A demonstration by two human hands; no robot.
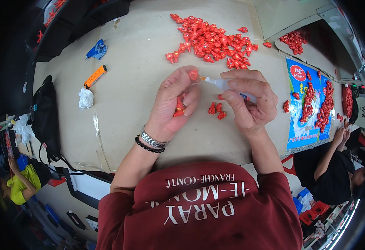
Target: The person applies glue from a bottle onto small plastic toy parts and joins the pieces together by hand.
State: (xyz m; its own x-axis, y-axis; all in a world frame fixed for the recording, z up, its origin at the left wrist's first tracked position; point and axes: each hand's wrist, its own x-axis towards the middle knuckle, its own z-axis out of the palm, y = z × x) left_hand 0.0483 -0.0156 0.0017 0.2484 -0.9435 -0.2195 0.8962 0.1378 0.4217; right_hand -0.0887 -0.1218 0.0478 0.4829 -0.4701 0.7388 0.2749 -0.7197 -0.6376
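Between the thumb and forefinger of my left hand [169, 100] is a small red plastic piece [193, 75]. More red pieces [180, 106] lie under that hand's curled fingers. My right hand [254, 102] grips a small white squeeze bottle [220, 83], tilted sideways. Its thin orange-brown nozzle points left and meets, or nearly meets, the pinched piece; contact is too fine to tell. Several loose red pieces [218, 109] rest on the table between my hands. Beyond them spreads a large pile of the same pieces [209, 40].
On the table's left are an orange box [95, 76], a crumpled white tissue [86, 98], a blue scrap [97, 50] and a black bag [46, 121]. A blue printed sheet [295, 135] with red pieces lies at right. Other people [326, 171] sit at both sides.
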